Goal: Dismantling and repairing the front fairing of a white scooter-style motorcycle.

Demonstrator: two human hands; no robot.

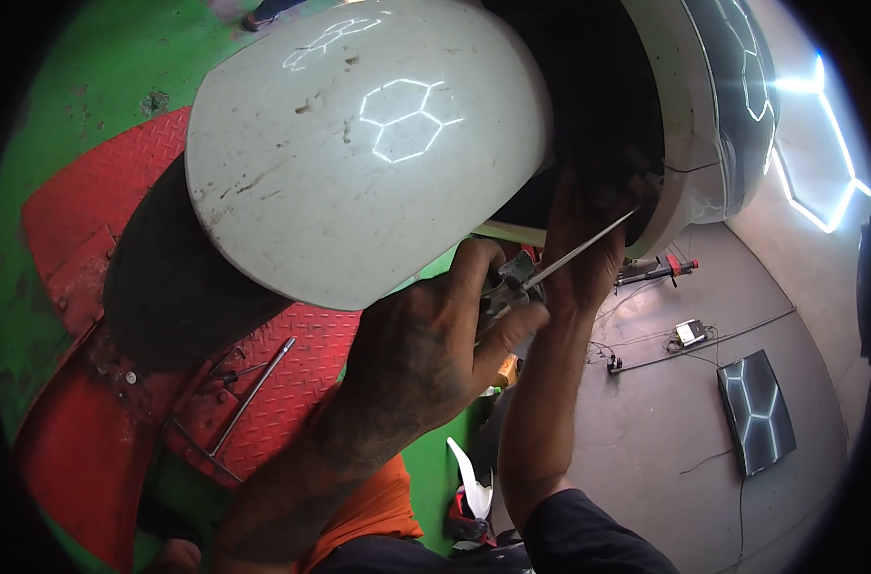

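My left hand point(421, 335) is closed round the grip of a screwdriver-like tool with a long, thin metal shaft point(581, 251). Its grip is mostly covered by my fingers. The shaft points up to the right, crossing in front of my right wrist. My right hand point(593, 215) reaches up into the dark hollow under a white body panel point(673, 115), where shadow hides its fingers. To the left of both hands is a scuffed white front fender point(359, 153) of a two-wheeler, over a black tyre point(187, 277).
The tyre rests by a red tread-plate stand point(110, 187) with a long metal T-bar wrench point(254, 397) lying on it. The floor point(62, 134) is green. At the right, a dark panel point(756, 411), a small box with cables point(690, 332) and a red-and-black clamp-like part point(670, 268) are visible.
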